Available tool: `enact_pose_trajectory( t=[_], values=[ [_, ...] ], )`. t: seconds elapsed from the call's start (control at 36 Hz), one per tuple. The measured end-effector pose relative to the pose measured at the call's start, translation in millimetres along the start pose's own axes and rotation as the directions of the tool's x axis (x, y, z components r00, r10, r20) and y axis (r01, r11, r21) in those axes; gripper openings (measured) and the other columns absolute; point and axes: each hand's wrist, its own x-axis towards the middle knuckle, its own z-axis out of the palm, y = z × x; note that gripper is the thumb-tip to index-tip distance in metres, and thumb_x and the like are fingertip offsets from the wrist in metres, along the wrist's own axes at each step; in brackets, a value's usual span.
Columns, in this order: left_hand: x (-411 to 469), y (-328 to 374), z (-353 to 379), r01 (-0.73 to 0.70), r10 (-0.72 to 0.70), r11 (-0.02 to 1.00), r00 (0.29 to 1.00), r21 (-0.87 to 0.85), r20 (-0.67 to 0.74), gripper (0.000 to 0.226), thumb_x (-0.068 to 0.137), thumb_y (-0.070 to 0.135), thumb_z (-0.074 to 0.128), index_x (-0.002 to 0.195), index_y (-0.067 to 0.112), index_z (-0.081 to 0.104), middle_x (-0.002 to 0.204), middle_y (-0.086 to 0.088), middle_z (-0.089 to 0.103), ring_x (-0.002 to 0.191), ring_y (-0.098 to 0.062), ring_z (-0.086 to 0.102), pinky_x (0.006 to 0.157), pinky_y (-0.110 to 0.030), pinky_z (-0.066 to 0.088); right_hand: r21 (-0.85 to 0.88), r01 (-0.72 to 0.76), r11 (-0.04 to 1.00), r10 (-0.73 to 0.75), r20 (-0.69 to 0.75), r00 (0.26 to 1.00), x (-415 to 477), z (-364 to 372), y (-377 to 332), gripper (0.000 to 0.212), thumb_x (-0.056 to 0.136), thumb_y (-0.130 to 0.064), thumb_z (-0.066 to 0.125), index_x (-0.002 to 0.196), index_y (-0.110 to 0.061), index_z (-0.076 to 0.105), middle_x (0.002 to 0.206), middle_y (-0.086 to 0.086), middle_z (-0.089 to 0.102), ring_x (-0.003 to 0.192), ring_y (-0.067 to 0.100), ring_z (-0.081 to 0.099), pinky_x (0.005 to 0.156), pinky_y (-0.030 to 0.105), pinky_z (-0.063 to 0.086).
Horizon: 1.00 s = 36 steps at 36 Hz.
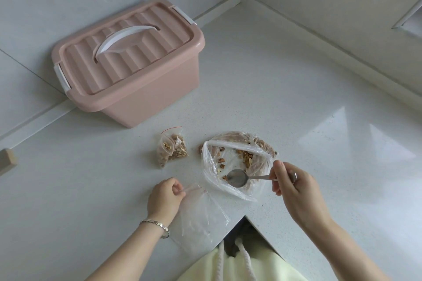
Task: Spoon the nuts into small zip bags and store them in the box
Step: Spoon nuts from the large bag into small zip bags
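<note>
Two filled bags, one box

Bright, diffuse daylight; shadows faint. Pale glare patches on the counter up-right of the right grip. Wide-angle bowing at edges; slight overall softness.

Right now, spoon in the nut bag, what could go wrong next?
1. The left hand pinches the empty zip bag at one edge; its mouth looks limp, so nuts off the spoon may miss.
2. That bag lies by the counter edge; spills could drop off.
3. The box is lidded and the right hand holds the spoon too, so storing needs a freed hand.
</note>
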Motion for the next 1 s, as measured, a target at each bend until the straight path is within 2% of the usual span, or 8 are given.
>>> enact_pose_trajectory(
  t=[0.14,0.25,0.39,0.47,0.67,0.78,0.89,1.0],
  values=[
    [-4,4,-11,-0.025,0.021,0.996,0.999,-0.083,-0.047,0.028,0.081,0.015,0.067,0.062,0.028,0.05,0.071,0.005,0.058,0.069,-0.016,0.055,0.063,-0.03,0.045,-0.019,0.031,0.999,-0.032,-0.048,0.998,-1,-5,0,0.046,0.086,-0.057,0.029,0.059,-0.027,0.052,0.049,-0.008,0.048,0.045,0.006,0.041,0.047,0.021,0.032],
    [-16,23,-36,-0.065,0.032,0.97,0.989,-0.234,-0.141,0.021,0.081,0.014,0.067,0.066,0.022,0.055,0.073,0.004,0.062,0.068,-0.006,0.056,0.057,-0.017,0.038,0.025,0.154,0.988,-0.151,-0.095,0.984,2,-8,-8,0.053,0.086,-0.066,0.023,0.057,-0.03,0.048,0.07,-0.014,0.052,0.062,0.006,0.047,0.057,0.014,0.034],
    [-37,62,-66,-0.114,0.015,0.829,0.983,-0.548,-0.182,0.015,0.08,0.01,0.068,0.069,0.017,0.059,0.067,0.001,0.063,0.058,-0.007,0.055,0.06,-0.019,0.043,0.139,0.243,0.96,-0.226,-0.131,0.965,8,-6,-24,0.05,0.086,-0.068,0.024,0.063,-0.034,0.051,0.079,-0.003,0.055,0.077,0.012,0.055,0.067,0.019,0.041],
    [-51,88,-76,-0.172,0.077,0.731,0.982,-0.66,-0.171,0.014,0.08,0.01,0.067,0.071,0.016,0.059,0.066,0.001,0.062,0.053,-0.002,0.051,0.053,-0.01,0.041,0.181,0.226,0.957,-0.211,-0.098,0.972,10,-2,-34,0.047,0.088,-0.062,0.028,0.063,-0.031,0.052,0.073,-0.001,0.059,0.069,0.011,0.056,0.064,0.019,0.041],
    [-56,128,-58,-0.193,0.137,0.654,0.981,-0.731,-0.137,0.014,0.078,0.01,0.07,0.071,0.015,0.059,0.072,-0.004,0.067,0.069,-0.015,0.064,0.067,-0.038,0.054,0.262,0.064,0.963,-0.088,0.081,0.993,17,12,-50,0.034,0.088,-0.04,0.041,0.071,-0.02,0.063,0.044,-0.011,0.038,0.042,0.003,0.033,0.046,0.012,0.029],
    [-60,143,-51,-0.245,0.232,0.656,0.965,-0.714,-0.118,0.014,0.077,0.015,0.072,0.07,0.014,0.061,0.071,-0.002,0.067,0.07,-0.013,0.065,0.068,-0.023,0.05,0.264,0.016,0.964,-0.05,0.125,0.991,14,14,-52,0.017,0.086,-0.034,0.056,0.08,-0.024,0.069,0.044,-0.01,0.038,0.041,0.005,0.032,0.045,0.016,0.028],
    [-65,149,-52,-0.24,0.263,0.638,0.961,-0.732,-0.086,0.007,0.078,0.01,0.071,0.074,0.01,0.065,0.069,-0.001,0.068,0.069,-0.01,0.065,0.065,-0.015,0.048,0.294,0.025,0.955,-0.057,0.101,0.993,10,10,-54,0.01,0.082,-0.029,0.064,0.076,-0.026,0.071,0.053,0.014,0.046,0.05,0.011,0.037,0.049,0.018,0.032],
    [-67,146,-54,-0.169,0.292,0.571,0.956,-0.803,0.006,0.008,0.083,0.014,0.065,0.079,0.014,0.072,0.071,-0.002,0.071,0.072,-0.014,0.067,0.07,-0.027,0.056,0.372,0.02,0.928,-0.063,0.104,0.993,6,4,-56,0.008,0.082,-0.017,0.065,0.079,-0.017,0.073,0.057,-0.015,0.064,0.051,-0.004,0.051,0.053,0.006,0.038]
  ],
)
